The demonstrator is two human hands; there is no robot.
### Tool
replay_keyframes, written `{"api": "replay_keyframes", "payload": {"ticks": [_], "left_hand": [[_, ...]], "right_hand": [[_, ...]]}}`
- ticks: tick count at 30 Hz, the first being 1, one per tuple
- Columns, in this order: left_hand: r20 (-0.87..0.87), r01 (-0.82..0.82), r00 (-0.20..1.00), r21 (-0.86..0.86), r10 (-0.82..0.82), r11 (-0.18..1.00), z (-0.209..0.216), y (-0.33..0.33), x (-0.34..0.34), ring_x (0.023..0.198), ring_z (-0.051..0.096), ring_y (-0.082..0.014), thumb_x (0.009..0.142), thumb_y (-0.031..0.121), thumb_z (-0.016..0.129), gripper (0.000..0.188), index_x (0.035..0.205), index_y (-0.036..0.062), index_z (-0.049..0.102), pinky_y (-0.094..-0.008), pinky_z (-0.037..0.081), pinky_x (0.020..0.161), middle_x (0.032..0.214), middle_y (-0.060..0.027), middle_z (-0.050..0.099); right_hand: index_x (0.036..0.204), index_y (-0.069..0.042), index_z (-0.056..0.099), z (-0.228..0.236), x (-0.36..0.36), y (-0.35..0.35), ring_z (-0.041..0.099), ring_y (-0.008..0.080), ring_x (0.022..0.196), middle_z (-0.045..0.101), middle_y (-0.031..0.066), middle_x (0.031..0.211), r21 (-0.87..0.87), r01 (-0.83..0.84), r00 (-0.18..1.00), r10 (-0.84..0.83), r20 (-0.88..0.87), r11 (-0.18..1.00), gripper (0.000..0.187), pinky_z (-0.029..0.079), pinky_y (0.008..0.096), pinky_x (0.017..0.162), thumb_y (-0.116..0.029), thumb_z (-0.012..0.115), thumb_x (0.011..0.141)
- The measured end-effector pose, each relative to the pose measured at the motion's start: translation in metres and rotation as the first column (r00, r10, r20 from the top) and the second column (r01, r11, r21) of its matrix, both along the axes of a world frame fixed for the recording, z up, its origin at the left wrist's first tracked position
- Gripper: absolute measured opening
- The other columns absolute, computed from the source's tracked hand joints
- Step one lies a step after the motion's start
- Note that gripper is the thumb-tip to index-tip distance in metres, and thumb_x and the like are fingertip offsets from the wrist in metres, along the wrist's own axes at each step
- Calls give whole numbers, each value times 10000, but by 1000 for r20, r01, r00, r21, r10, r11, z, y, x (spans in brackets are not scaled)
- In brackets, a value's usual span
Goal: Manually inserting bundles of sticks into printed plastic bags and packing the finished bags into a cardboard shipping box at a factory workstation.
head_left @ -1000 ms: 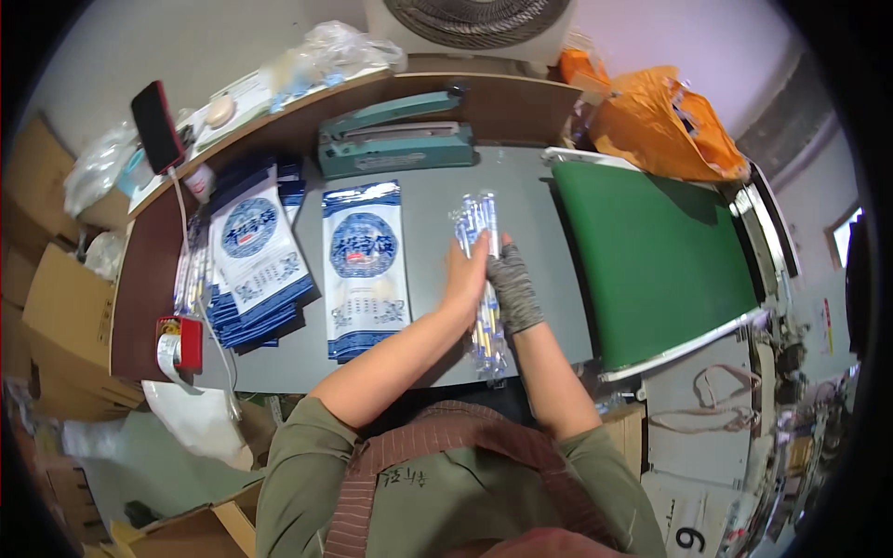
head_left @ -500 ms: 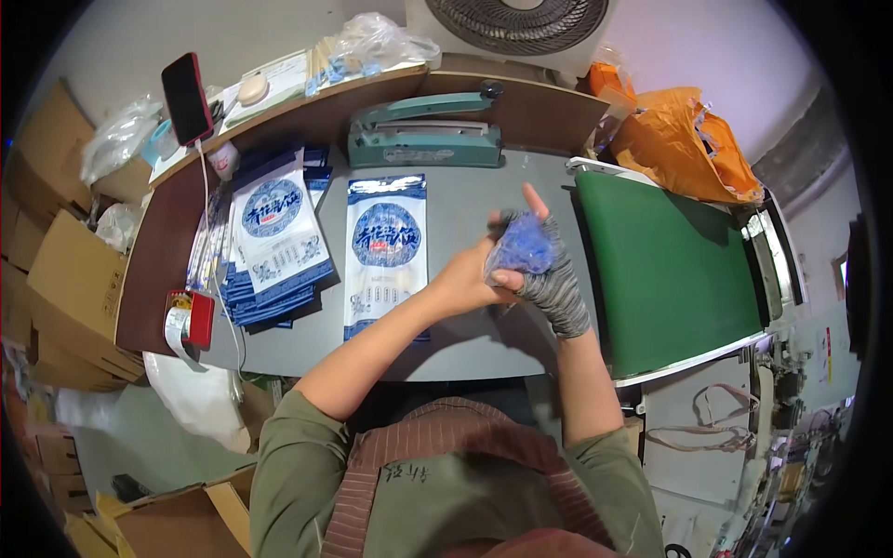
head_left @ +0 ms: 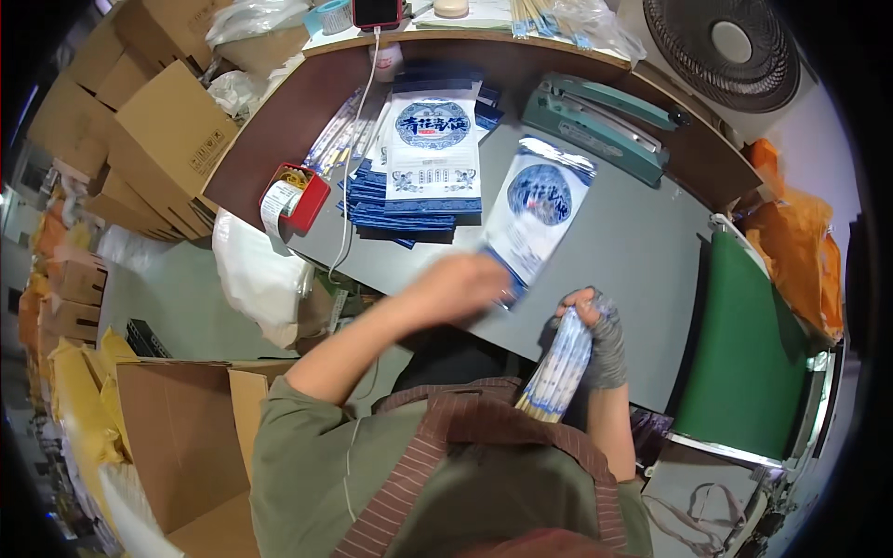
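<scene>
In my right hand, which wears a grey striped fingerless glove, is a bundle of chopsticks. The bundle has blue-and-white patterned upper parts and pale tips slanting down toward my apron, with clear plastic at the gripped end. My left hand, bare and blurred by motion, is at the lower end of a blue-and-white printed pouch lying flat on the grey table. Its fingers are too smeared to show whether they grip the pouch. A stack of similar pouches lies farther left.
A teal sealing machine stands at the back beside a low brown partition. To the right is a green conveyor belt. A red box, a white cable and loose chopsticks lie left. An open carton stands on the lower left.
My hands, together before around a blue, plastic-wrapped end, are now apart. The right has lowered with the chopstick bundle; the left has moved to the pouch. The view has turned left.
</scene>
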State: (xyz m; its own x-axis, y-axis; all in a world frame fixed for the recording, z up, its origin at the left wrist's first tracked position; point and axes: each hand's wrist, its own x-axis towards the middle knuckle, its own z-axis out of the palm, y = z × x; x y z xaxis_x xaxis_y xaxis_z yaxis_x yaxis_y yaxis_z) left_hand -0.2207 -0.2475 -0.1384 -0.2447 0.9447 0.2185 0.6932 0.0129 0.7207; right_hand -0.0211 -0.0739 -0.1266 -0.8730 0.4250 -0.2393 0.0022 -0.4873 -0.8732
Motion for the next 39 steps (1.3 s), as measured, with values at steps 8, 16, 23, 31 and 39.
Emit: {"api": "replay_keyframes", "payload": {"ticks": [8,16,23,31,39], "left_hand": [[86,-485,873,233,479,843,26,-15,-72,905,637,-315,910,258,601,282,1047,17,657,-392,510,752,1029,-151,654],[-214,-153,965,-1,149,988,-5,17,12,961,618,-343,867,400,608,429,1050,13,640,-429,512,800,1021,-160,660],[-546,-376,742,142,390,915,-14,-24,-98,981,607,-328,842,124,628,238,1061,33,608,-401,516,810,1072,-138,625],[-513,-353,801,12,309,935,-14,-37,-112,828,626,-346,844,64,616,92,926,24,612,-410,508,697,953,-145,640],[162,-492,869,182,468,851,14,18,-75,645,488,-83,854,101,685,129,901,-15,655,-245,407,586,689,-30,575]], "right_hand": [[909,-25,603,-17,-1,-2,628,207,668,632,108,799,-179,145,989,-148,-2,973,262,560,343,588,-243,703,804],[880,-66,589,-32,8,7,618,209,716,599,100,833,-290,192,981,-194,23,937,218,556,350,606,-217,715,785],[862,-85,582,-34,17,14,603,205,701,590,94,837,-328,177,982,-187,1,928,201,549,340,598,-215,715,786],[845,-80,564,-34,22,14,609,207,689,594,85,800,-311,191,980,-199,7,931,245,539,346,573,-252,728,783],[868,-72,571,-31,36,8,602,203,678,594,90,810,-327,227,970,-244,-14,918,248,538,341,578,-244,725,778]]}}
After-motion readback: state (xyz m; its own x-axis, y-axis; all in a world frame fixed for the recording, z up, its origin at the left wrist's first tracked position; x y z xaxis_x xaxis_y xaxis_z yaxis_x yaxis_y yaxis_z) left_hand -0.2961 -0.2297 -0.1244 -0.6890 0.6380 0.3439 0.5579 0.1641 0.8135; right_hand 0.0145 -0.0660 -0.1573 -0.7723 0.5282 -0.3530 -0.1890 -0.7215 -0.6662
